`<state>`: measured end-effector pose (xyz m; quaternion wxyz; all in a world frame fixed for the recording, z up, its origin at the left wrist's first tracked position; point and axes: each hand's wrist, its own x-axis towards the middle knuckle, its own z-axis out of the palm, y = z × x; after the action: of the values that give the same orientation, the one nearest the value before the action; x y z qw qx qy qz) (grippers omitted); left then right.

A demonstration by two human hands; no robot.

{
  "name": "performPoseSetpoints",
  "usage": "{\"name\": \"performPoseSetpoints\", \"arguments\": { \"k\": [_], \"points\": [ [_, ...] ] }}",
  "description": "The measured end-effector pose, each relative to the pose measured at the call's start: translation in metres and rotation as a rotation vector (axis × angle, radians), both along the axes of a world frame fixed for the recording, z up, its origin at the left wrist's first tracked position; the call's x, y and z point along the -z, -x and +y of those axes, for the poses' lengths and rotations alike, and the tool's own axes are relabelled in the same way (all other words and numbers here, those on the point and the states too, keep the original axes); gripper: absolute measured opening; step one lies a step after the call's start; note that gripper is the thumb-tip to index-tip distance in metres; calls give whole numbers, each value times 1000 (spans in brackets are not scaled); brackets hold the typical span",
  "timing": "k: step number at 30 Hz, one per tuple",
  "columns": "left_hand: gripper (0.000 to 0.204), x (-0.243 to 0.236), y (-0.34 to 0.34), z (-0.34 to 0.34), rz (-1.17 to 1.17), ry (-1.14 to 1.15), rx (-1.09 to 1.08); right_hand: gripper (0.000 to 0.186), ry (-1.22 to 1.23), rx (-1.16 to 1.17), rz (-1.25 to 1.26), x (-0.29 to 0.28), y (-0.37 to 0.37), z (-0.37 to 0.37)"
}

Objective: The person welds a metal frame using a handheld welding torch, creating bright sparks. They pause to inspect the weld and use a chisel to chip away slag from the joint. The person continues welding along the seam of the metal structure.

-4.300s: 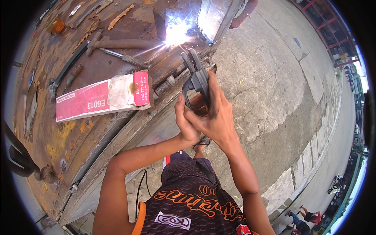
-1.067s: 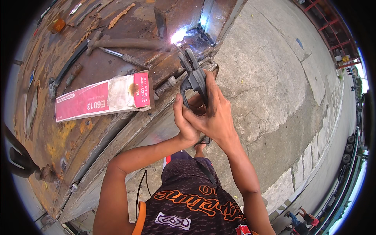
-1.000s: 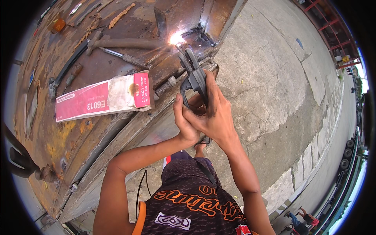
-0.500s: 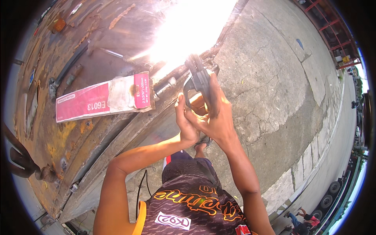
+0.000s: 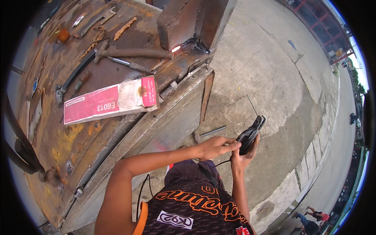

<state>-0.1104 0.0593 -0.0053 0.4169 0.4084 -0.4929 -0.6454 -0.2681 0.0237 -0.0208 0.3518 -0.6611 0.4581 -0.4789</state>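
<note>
Black welding tongs [image 5: 250, 134] sat in both hands, left hand [image 5: 214, 145] and right hand [image 5: 242, 156], fingers gripping tight, now pulled back off the rusty counter's [image 5: 58, 129] near edge. Bright sparks had gone; only a small glowing spot [image 5: 176, 48] remained.

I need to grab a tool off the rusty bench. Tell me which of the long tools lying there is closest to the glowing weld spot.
The hammer with the rusty handle: its handle end almost reaches the glowing spot. The thin pick lies just below it, and the dark bar farther left.
</note>
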Motion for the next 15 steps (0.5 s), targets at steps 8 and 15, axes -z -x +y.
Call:
{"name": "performPoseSetpoints", "arguments": {
  "k": [8, 15],
  "points": [
    [73, 15, 19, 23, 25, 13, 87, 68, -278, -69, -122, -21, 22, 12],
    [86, 15, 69, 64, 99, 104, -420, 80, -205, -546, -84, -30, 24, -5]
  ]
}}
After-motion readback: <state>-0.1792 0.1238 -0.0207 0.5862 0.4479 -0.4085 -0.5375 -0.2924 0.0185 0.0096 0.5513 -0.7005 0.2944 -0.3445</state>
